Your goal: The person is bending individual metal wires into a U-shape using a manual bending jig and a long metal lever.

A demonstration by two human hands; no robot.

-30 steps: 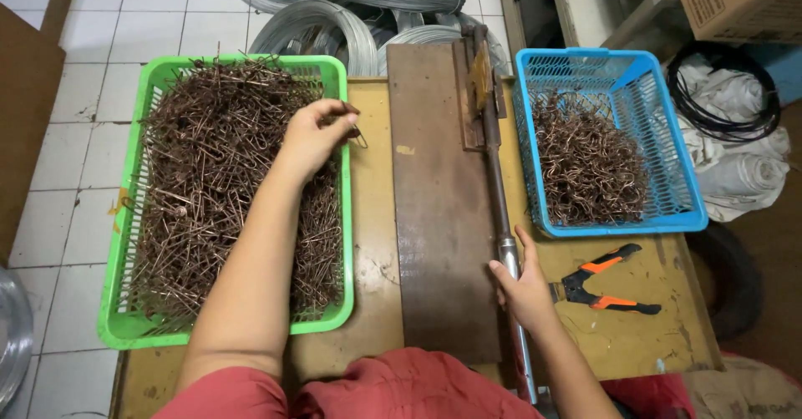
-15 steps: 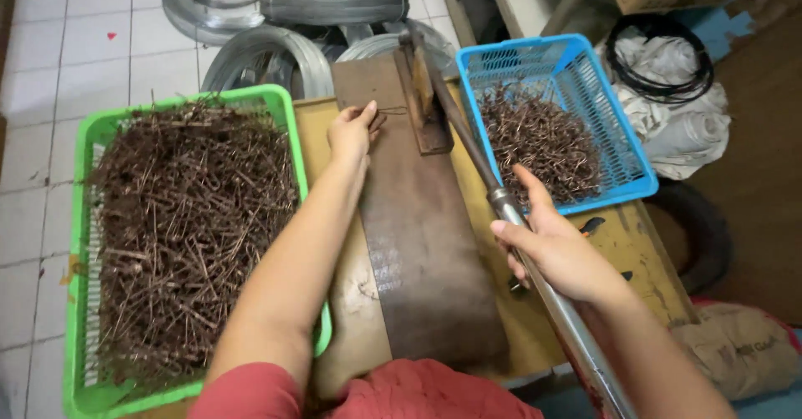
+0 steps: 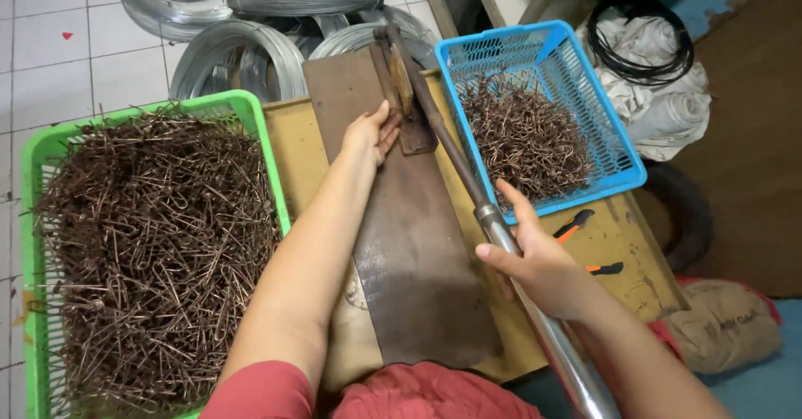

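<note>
Two bare hands work a long-handled lever tool on a wooden worktop (image 3: 622, 243), with a basket of rusty wire on either side.

The left hand (image 3: 368, 135) rests on the dark metal base plate (image 3: 409, 252), its fingers (image 3: 386, 128) together and touching the tool's head block (image 3: 401, 93); whether they pinch a wire piece there cannot be told. The right hand (image 3: 539, 264) is clamped around the lever handle (image 3: 501, 235), which slants from the head block down towards the person. A green basket (image 3: 251, 110) of brown wire pieces sits left of the plate, a blue basket (image 3: 535, 47) of bent ones right, orange-handled pliers (image 3: 576, 227) just beside the right hand.
</note>
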